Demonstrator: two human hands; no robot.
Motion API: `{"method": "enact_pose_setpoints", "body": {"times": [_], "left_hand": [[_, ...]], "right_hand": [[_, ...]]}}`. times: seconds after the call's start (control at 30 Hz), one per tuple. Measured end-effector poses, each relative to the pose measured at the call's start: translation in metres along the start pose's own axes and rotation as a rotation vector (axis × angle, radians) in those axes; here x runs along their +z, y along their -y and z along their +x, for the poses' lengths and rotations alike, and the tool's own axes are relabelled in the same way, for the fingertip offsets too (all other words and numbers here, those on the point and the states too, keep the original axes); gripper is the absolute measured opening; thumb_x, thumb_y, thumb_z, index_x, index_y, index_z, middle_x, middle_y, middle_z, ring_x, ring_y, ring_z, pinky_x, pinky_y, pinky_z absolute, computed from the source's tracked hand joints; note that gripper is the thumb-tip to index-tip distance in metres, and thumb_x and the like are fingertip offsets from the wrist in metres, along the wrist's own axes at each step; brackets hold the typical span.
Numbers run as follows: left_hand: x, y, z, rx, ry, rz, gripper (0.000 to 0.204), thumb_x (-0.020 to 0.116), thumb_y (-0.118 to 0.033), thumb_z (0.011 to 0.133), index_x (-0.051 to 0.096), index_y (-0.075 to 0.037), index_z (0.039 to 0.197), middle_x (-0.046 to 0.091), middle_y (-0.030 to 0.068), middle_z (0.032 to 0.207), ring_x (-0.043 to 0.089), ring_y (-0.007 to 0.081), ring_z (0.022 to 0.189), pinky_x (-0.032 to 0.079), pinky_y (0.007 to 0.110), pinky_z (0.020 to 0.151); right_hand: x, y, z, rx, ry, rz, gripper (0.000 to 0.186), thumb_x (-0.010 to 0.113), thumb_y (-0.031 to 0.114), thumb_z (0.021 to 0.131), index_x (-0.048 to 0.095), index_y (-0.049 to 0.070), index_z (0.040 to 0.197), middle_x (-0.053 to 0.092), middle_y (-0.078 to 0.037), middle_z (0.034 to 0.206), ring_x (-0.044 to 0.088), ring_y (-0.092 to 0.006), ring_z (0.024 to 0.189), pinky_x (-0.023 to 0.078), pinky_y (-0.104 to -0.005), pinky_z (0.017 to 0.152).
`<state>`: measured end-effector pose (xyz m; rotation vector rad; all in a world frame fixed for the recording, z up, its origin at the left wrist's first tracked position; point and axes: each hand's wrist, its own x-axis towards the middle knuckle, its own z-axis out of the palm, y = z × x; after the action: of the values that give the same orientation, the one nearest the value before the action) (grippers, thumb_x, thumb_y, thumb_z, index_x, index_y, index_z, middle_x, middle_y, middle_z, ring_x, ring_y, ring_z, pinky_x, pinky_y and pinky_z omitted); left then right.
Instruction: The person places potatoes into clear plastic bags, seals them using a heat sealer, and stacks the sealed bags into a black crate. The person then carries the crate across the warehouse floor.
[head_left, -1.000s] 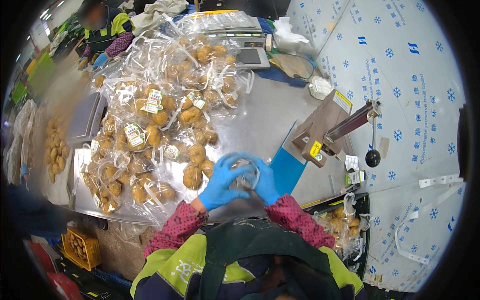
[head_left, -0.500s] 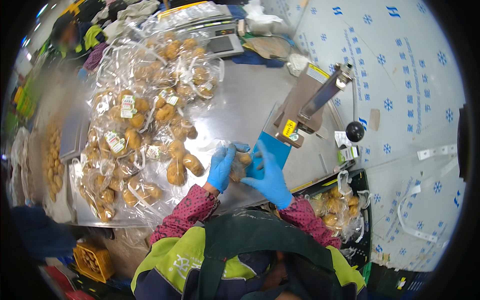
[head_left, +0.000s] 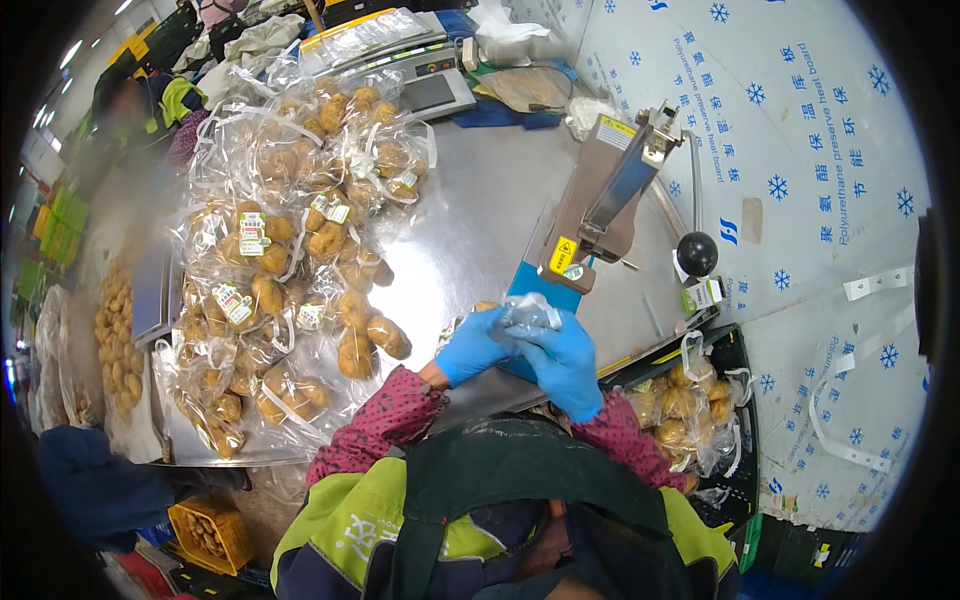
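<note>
My left hand (head_left: 470, 348) and my right hand (head_left: 560, 360), in blue gloves, are close together at the near middle of the steel table (head_left: 455, 230), both closed on a clear plastic bag (head_left: 530, 312). The bag's gathered top pokes up above my right fingers; a potato (head_left: 486, 305) shows behind my left hand, and the rest of the bag is hidden. Just beyond my hands is a brown lever press (head_left: 590, 230) with a black ball knob (head_left: 696, 253), standing on a blue board (head_left: 530, 278). Bagged potatoes (head_left: 355, 340) lie left of my hands.
A heap of bagged potatoes (head_left: 290, 160) covers the table's left. Behind are scales (head_left: 425, 90). A black crate (head_left: 690, 430) of bags is at right, beside a printed wall panel (head_left: 820, 250). Loose potatoes (head_left: 120, 340) and a yellow crate (head_left: 205, 535) are left. A co-worker (head_left: 185, 115) stands top left.
My right hand was spread beside the bag half a second ago and is now closed on its top, next to my left hand. Both hands have shifted slightly right.
</note>
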<state>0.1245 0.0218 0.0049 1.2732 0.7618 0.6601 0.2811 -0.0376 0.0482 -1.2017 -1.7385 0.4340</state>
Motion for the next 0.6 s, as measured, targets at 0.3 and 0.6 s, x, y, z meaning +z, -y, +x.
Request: {"method": "enact_pose_setpoints", "body": {"times": [0.3,0.6], "left_hand": [[0.074,-0.085,0.058,1.058,0.348,0.856,0.032,0.059,-0.007,0.079,0.061,-0.004,0.111,0.061,0.0081,0.094,0.061,0.0233,0.085,0.051,0.035,0.075],[0.026,-0.123,0.11,1.076,0.223,1.169,0.025,0.066,-0.013,0.075,0.064,-0.009,0.1,0.062,0.0091,0.095,0.061,0.0271,0.078,0.051,0.035,0.065]], "right_hand": [[-0.005,-0.086,-0.082,0.186,-0.057,-0.661,0.045,0.069,0.012,0.079,0.053,0.0,0.12,0.054,-0.015,0.117,0.053,-0.0265,0.107,0.042,-0.0385,0.094],[-0.032,-0.048,0.002,0.162,-0.687,-0.243,0.025,0.062,0.017,0.09,0.056,-0.001,0.107,0.059,-0.01,0.097,0.061,-0.0227,0.084,0.049,-0.034,0.077]]}}
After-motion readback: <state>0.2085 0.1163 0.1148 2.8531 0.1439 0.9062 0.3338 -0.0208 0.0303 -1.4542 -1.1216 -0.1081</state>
